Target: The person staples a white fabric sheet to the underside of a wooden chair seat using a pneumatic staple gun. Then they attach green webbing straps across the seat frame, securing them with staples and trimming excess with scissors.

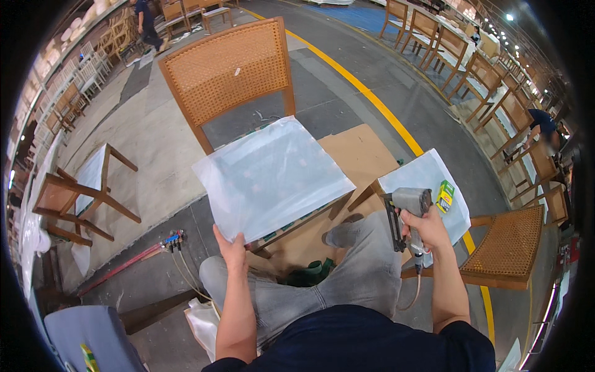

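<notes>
A wooden chair with a woven cane back (232,68) stands before me, a thin white sheet (279,170) draped over its seat. My left hand (232,251) is at the sheet's near left corner, its fingers closed on the edge; the fingertips are partly hidden. To the right, my right hand (424,228) is wrapped round the handle of a grey and black air staple gun (410,201), with a hose (418,285) running down from it. The gun is held over a second chair's white-covered seat (421,170), beside a small green and yellow box (445,197).
Brown cardboard (359,149) lies under the chairs. The second chair's cane back (505,248) juts out right. Another chair (87,192) lies tipped at left, near a red pipe with hose fittings (173,240). Chair rows (458,53) line the far right; two people work farther off.
</notes>
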Motion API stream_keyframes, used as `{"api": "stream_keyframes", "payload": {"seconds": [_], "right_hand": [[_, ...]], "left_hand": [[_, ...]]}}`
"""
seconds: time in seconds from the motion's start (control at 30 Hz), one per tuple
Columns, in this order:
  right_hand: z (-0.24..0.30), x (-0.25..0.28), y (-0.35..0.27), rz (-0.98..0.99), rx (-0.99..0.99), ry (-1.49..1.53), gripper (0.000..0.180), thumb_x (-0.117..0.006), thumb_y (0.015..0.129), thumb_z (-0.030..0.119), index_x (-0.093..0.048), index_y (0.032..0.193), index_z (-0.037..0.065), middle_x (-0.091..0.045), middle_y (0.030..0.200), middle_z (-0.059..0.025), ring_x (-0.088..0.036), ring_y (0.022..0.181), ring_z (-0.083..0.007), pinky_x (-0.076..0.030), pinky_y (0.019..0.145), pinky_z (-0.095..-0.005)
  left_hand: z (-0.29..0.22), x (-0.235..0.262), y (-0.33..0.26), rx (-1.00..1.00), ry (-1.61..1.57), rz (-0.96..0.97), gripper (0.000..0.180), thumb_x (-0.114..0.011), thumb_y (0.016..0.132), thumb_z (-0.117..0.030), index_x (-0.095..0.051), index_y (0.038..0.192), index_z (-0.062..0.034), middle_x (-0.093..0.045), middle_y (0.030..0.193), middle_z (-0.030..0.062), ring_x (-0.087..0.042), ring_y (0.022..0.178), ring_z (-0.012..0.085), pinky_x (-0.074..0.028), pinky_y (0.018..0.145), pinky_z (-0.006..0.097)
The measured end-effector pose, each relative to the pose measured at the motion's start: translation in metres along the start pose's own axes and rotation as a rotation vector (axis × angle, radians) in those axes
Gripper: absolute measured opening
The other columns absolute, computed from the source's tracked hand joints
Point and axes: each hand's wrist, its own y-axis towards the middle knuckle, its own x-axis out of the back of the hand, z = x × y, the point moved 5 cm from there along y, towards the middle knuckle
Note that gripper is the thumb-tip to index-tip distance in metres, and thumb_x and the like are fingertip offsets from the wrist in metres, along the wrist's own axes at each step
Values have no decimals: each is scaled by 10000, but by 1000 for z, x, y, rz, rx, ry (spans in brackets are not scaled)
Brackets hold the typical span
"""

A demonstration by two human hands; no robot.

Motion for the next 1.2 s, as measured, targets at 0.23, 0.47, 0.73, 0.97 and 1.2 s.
{"api": "stream_keyframes", "payload": {"seconds": [0.23, 0.47, 0.73, 0.97, 1.2], "right_hand": [[-26, -45, 102, 162, -262, 90, 287, -767, 996, 283, -681, 1158, 63, -708, 933, -52, -602, 585, -148, -474, 516, -317], [-70, -78, 168, 163, -418, -146, 249, -777, 988, 289, -670, 1039, 69, -670, 853, -36, -550, 541, -139, -452, 476, -335], [-95, -98, 181, 192, -418, -164, 248, -793, 973, 273, -670, 985, 59, -654, 793, -28, -529, 497, -127, -408, 417, -324], [-89, -95, 173, 155, -444, -219, 247, -794, 975, 258, -655, 1004, 56, -628, 786, -28, -532, 511, -124, -416, 441, -318], [-78, -134, 159, 245, -417, -235, 274, -795, 975, 272, -648, 1017, 46, -653, 829, -44, -578, 558, -129, -443, 455, -318]], "left_hand": [[25, 13, 0, 295, 103, 12, 971, -624, 949, 106, -89, 1715, -158, -571, 1376, 229, -665, 723, 237, -547, 517, 339], [28, 11, 3, 273, 184, -24, 913, -608, 971, 113, -153, 1713, -162, -667, 1239, 187, -666, 795, 189, -561, 564, 329], [23, 16, 7, 201, 195, -67, 855, -607, 982, 112, -218, 1702, -135, -679, 1183, 169, -657, 807, 167, -553, 597, 310], [32, 17, 7, 252, 97, -114, 830, -644, 972, 85, -251, 1684, -83, -665, 1202, 181, -676, 845, 185, -570, 609, 320], [39, 31, 10, 270, 76, -191, 768, -649, 964, 92, -323, 1646, -43, -664, 1252, 204, -711, 966, 225, -603, 651, 323]]}}
